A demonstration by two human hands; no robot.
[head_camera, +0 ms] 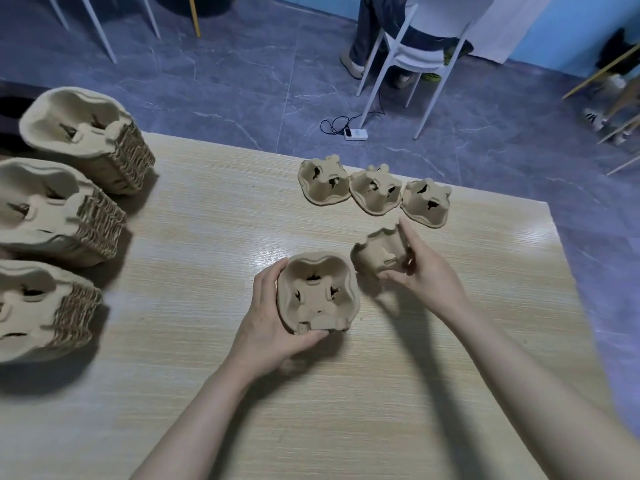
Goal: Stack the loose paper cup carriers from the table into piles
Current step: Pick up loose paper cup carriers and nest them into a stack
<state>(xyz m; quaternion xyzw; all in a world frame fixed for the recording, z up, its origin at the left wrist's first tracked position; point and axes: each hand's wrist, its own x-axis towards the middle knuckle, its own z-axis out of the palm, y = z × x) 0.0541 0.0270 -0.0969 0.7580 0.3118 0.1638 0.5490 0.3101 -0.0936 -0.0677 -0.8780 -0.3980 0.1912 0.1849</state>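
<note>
Both hands, left (273, 317) and right (420, 271), each clamped on a lumpy moulded-pulp carrier (317, 292).

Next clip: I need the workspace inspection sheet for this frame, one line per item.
Surface: pale wood-grain table, bare across the middle.
Job's things: three tall carrier piles along the left edge; three loose carriers in a row at the far side.
Clutter: nothing seen on the table.
Hands: left hand holds a carrier, hollow side up; right hand grips a tilted carrier beside it.
Cables: black cord and white power strip on the floor.
Surroundings: grey tiled floor, white chair with someone seated, blue wall.
</note>
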